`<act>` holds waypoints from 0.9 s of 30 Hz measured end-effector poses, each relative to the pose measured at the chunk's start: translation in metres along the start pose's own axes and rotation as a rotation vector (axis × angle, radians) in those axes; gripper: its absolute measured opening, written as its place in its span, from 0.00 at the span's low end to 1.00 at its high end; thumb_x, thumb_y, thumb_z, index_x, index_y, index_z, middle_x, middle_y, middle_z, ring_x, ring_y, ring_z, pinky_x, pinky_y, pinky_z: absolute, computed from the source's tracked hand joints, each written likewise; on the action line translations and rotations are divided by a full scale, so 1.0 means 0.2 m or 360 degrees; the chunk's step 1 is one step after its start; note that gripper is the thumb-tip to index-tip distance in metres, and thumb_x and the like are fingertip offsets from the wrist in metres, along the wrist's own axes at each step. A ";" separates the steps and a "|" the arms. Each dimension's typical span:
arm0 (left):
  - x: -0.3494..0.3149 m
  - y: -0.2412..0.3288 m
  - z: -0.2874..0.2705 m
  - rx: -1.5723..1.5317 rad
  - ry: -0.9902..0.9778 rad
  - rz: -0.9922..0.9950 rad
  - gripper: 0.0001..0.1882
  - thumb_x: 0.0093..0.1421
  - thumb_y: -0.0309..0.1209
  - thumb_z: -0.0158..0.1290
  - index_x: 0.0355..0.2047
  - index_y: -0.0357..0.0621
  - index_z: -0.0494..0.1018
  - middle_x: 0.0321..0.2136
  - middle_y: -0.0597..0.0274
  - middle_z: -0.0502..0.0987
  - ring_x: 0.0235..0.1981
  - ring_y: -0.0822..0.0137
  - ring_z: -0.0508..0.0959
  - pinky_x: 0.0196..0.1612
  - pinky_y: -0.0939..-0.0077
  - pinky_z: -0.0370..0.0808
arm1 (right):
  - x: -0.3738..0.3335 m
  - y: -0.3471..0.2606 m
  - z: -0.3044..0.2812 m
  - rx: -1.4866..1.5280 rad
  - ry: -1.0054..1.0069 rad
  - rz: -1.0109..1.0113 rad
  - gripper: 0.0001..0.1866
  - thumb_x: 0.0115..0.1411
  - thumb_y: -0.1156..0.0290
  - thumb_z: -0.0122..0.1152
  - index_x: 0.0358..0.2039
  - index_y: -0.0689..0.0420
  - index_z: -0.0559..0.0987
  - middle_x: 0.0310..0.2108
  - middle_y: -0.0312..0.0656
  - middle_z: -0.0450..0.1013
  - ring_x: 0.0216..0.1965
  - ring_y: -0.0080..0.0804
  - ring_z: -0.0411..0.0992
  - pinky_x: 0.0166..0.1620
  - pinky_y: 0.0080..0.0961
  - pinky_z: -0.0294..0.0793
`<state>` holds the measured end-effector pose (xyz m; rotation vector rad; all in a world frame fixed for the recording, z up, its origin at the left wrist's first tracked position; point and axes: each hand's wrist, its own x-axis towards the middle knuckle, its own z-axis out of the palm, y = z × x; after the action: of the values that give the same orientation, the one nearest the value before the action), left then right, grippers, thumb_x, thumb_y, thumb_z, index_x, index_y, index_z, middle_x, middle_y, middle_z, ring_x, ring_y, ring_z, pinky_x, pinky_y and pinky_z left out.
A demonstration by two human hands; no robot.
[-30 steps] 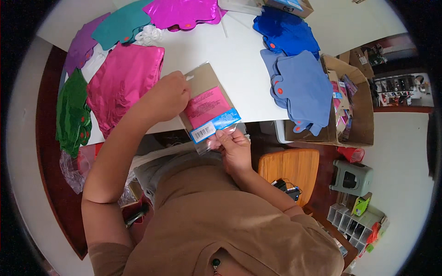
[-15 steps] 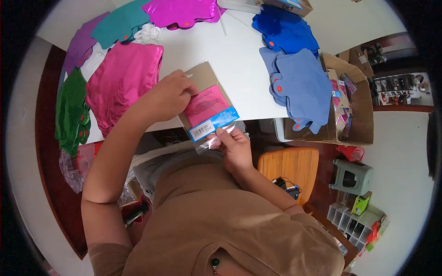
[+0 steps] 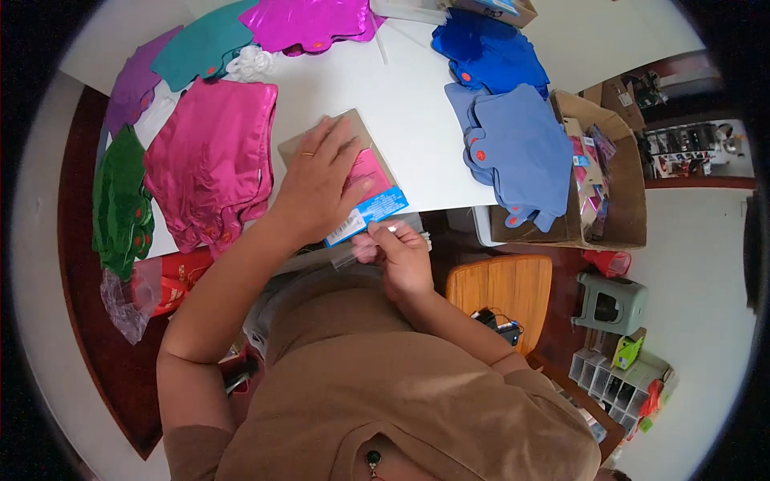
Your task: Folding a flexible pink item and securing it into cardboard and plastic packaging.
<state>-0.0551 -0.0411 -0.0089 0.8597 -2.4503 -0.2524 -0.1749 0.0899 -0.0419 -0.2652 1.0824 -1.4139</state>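
Observation:
A flat clear plastic packet (image 3: 370,132) lies slanted over the table's near edge. Brown card, a pink insert (image 3: 371,171) and a blue strip with a barcode (image 3: 387,204) show through it. My left hand (image 3: 317,180) rests flat on top, its fingers stretched toward the far end, covering part of the insert. At the near end, my right hand (image 3: 405,260) pinches the packet's loose clear flap between thumb and fingers. Left of the packet is a stack of shiny pink fabric pieces (image 3: 212,148).
The white table (image 3: 421,136) also bears green (image 3: 120,200), purple, teal, magenta and dark blue fabric stacks. Grey-blue pieces (image 3: 525,152) overhang its right edge beside a cardboard box (image 3: 622,228) of packets. A wooden chair (image 3: 505,289) and grey stool (image 3: 613,305) stand at right.
My left hand has gone from curled fingers at the packet's left edge to lying flat across it. My right hand keeps its pinch at the near end, shifted slightly left.

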 end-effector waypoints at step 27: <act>-0.04 0.00 -0.06 -0.0242 0.0030 -0.0108 0.20 0.53 0.32 0.56 0.44 0.38 0.68 0.45 0.49 0.68 0.48 0.48 0.68 0.51 0.59 0.65 | 0.00 -0.02 0.00 -0.0164 -0.0010 -0.0044 0.09 0.62 0.70 0.55 0.27 0.60 0.75 0.25 0.40 0.77 0.22 0.19 0.69 0.29 0.17 0.68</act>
<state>-0.0437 -0.0359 -0.0029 0.8756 -2.3524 -0.4473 -0.1773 0.0897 -0.0398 -0.3597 1.1517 -1.3828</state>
